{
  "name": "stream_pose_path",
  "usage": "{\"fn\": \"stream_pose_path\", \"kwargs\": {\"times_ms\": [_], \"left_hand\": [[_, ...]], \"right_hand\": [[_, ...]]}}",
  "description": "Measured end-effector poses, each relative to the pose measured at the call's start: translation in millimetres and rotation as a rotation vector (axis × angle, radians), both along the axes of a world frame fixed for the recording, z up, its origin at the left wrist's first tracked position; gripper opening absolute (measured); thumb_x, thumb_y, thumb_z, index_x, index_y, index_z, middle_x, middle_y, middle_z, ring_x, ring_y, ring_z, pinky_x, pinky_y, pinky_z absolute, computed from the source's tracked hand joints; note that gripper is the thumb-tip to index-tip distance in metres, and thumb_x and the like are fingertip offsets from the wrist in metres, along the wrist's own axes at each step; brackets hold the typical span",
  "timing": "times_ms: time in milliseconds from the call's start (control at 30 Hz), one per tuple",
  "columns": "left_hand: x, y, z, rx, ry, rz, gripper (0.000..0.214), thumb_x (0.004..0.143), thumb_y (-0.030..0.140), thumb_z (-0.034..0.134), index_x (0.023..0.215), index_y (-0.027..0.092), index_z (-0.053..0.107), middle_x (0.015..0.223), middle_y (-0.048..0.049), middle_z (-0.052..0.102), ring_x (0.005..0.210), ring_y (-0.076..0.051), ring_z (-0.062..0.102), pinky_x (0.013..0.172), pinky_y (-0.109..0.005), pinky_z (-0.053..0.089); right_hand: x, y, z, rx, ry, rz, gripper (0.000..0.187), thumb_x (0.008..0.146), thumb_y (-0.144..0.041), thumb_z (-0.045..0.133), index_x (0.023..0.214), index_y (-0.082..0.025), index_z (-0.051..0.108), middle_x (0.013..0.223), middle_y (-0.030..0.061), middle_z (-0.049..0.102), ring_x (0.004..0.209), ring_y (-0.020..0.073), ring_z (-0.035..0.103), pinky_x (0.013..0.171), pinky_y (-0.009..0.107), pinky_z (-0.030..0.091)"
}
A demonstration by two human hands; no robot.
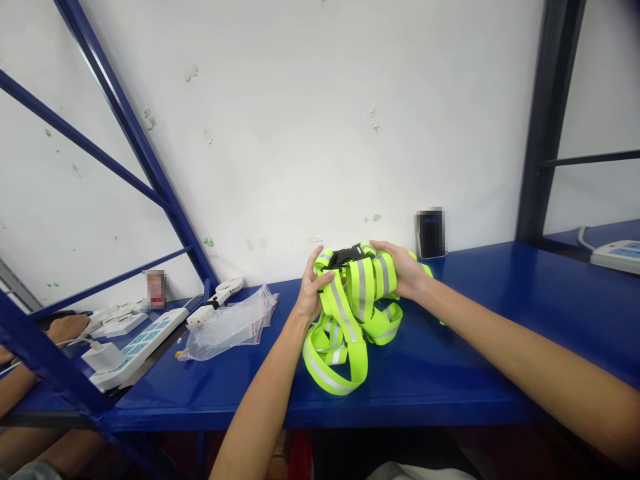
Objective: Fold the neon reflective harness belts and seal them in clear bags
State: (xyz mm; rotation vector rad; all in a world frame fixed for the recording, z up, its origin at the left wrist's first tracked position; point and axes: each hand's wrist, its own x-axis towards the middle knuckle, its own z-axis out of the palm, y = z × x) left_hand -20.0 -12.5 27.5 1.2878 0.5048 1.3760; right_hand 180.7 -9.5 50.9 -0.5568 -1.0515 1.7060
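Note:
A bundle of neon-yellow reflective straps (350, 313) with grey stripes and a black buckle (345, 256) rests on the blue shelf (450, 373). My left hand (313, 290) grips the bundle's left side, thumb over a strap. On the right side, my right hand (400, 267) closes over the top of the folded straps beside the buckle. A loose loop of strap hangs toward the shelf's front edge.
A clear plastic bag (233, 323) lies left of the straps. White power strips (143, 343) and a small white fan (225, 290) sit further left, where another person's hand (65, 328) rests. A dark small object (430, 233) leans on the wall. Another power strip (617, 255) is far right.

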Motion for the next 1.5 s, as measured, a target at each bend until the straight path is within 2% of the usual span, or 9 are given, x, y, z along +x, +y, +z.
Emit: {"fn": "stream_pose_path", "kwargs": {"times_ms": [267,633,733,900,1000,1100,1267,1400,1500], "left_hand": [[3.6,4.3,-8.7,-0.104,-0.029,0.007,0.041,0.069,0.039,0.076,0.099,0.012,0.067,0.072,-0.0059,0.072,0.073,-0.024,0.071,0.081,-0.039,0.055],[4.7,15.2,-6.8,-0.107,-0.125,0.286,0.037,0.066,0.044,0.077,0.080,0.011,0.068,0.069,-0.0074,0.073,0.083,-0.028,0.072,0.079,-0.035,0.055],[2.1,14.8,-7.0,-0.128,-0.136,0.240,0.040,0.067,0.045,0.078,0.084,0.011,0.068,0.071,-0.0076,0.073,0.084,-0.028,0.072,0.080,-0.036,0.055],[-8.2,9.7,-2.8,-0.081,-0.108,0.059,0.048,0.063,0.048,0.082,0.095,0.015,0.068,0.077,-0.0054,0.074,0.085,-0.027,0.071,0.082,-0.037,0.055],[-10.5,8.0,2.1,-0.020,-0.092,0.046,0.051,0.061,0.045,0.084,0.099,0.017,0.067,0.079,-0.0036,0.073,0.083,-0.025,0.071,0.080,-0.036,0.055],[-7.6,9.5,5.8,0.007,-0.116,0.113,0.046,0.066,0.040,0.081,0.101,0.016,0.064,0.081,-0.0040,0.072,0.084,-0.025,0.070,0.080,-0.034,0.053],[-3.3,13.2,5.4,0.014,-0.123,0.190,0.041,0.071,0.037,0.074,0.104,0.017,0.059,0.083,-0.0018,0.070,0.078,-0.019,0.068,0.076,-0.029,0.051],[-7.3,11.7,6.7,0.123,0.078,0.167,0.033,0.077,0.042,0.069,0.095,0.019,0.052,0.077,0.0019,0.062,0.067,-0.014,0.062,0.068,-0.025,0.047],[-13.1,5.5,16.4,0.311,0.394,0.266,0.036,0.078,0.042,0.069,0.098,0.021,0.048,0.078,0.0032,0.058,0.071,-0.013,0.058,0.071,-0.024,0.044]], "right_hand": [[-7.2,3.2,-7.1,0.265,-0.089,-0.203,0.017,0.076,-0.036,0.071,0.083,-0.023,0.063,0.080,0.0001,0.068,0.074,0.0197,0.063,0.068,0.030,0.051],[-14.6,-2.9,-17.5,0.803,-0.541,-0.866,0.023,0.080,-0.041,0.065,0.097,-0.026,0.064,0.097,0.0051,0.060,0.087,0.0231,0.054,0.082,0.038,0.044],[-13.7,-3.5,-14.3,0.735,-0.487,-0.748,0.018,0.084,-0.039,0.057,0.094,-0.026,0.064,0.092,0.0041,0.061,0.086,0.0219,0.057,0.080,0.036,0.045],[0.4,-0.7,4.4,0.313,-0.319,-0.253,0.025,0.083,-0.035,0.056,0.106,-0.025,0.061,0.070,-0.0004,0.060,0.042,0.0111,0.045,0.044,0.027,0.037],[6.0,-6.3,15.4,0.402,-0.352,-0.165,0.031,0.083,-0.039,0.061,0.110,-0.024,0.061,0.076,0.0013,0.064,0.041,0.0102,0.046,0.043,0.026,0.037],[6.6,-15.9,22.4,0.636,-0.458,-0.206,0.033,0.087,-0.047,0.055,0.108,-0.022,0.064,0.100,0.0069,0.067,0.080,0.0209,0.064,0.071,0.033,0.051],[9.3,-16.2,25.3,0.819,-0.829,-0.228,0.048,0.086,-0.051,0.057,0.129,-0.030,0.057,0.140,0.0055,0.052,0.131,0.0311,0.044,0.106,0.044,0.034],[12.5,-3.0,28.4,0.852,-0.992,-0.107,0.037,0.084,-0.049,0.057,0.105,-0.022,0.070,0.113,0.0079,0.068,0.108,0.0294,0.060,0.090,0.038,0.044],[14.1,2.4,34.6,0.893,-1.211,-0.241,0.031,0.078,-0.047,0.063,0.087,-0.018,0.070,0.080,0.0064,0.069,0.076,0.0239,0.062,0.068,0.032,0.043]]}}
